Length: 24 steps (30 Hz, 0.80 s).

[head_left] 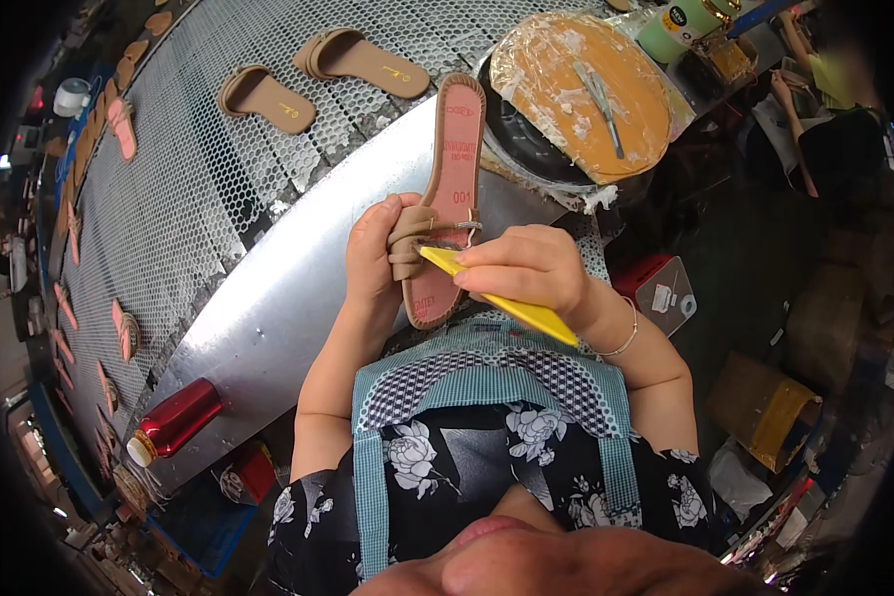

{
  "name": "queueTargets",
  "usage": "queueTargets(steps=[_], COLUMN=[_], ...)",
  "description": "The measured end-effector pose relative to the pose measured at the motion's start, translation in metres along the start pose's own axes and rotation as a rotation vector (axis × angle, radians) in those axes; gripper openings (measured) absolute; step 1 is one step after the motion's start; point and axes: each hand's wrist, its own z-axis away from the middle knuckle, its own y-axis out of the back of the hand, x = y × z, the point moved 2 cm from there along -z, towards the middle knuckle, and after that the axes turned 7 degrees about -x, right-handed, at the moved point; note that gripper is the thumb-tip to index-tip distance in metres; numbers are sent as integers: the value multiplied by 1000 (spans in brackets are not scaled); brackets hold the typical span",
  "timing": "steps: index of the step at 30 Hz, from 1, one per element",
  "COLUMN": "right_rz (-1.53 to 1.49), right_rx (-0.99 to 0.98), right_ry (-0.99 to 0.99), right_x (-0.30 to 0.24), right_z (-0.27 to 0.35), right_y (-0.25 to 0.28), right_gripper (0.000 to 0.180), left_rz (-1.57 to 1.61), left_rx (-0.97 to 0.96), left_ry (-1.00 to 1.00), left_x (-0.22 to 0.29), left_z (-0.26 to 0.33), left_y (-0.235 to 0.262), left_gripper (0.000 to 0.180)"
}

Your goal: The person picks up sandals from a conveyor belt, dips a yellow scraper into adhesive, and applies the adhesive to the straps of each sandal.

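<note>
Both grips are closed: left hand (pixel 372 248) on the sandal (pixel 450 199), right hand (pixel 526 270) on the yellow tool (pixel 497 298); its tip, seemingly under the strap (pixel 412 243), could be slipped and the strap marked.

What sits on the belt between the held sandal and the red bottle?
Nothing: in the head view, only a bare metal rim runs from the sandal to the bottle.

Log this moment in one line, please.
left hand: holds sandal by strap | right hand: holds yellow tool, tip at strap | behind: mesh belt with two sandals

Left hand (pixel 372 248), right hand (pixel 526 268), both gripping.
</note>
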Motion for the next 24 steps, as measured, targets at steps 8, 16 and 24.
queueTargets(steps=[8, 16, 24], right_rz=[-338, -599, 54], right_rx=[156, 517, -12], right_ry=[-239, -613, 23], right_x=[8, 20, 4], right_z=[5, 15, 2], right_y=[-4, -7, -18], right_gripper=[16, 16, 31], left_rz=[11, 240, 178], left_rx=[-7, -201, 84], left_ry=[0, 82, 2], left_x=[-1, -8, -2], left_z=[2, -4, -13], left_y=[-4, -2, 3], left_gripper=[34, 35, 34])
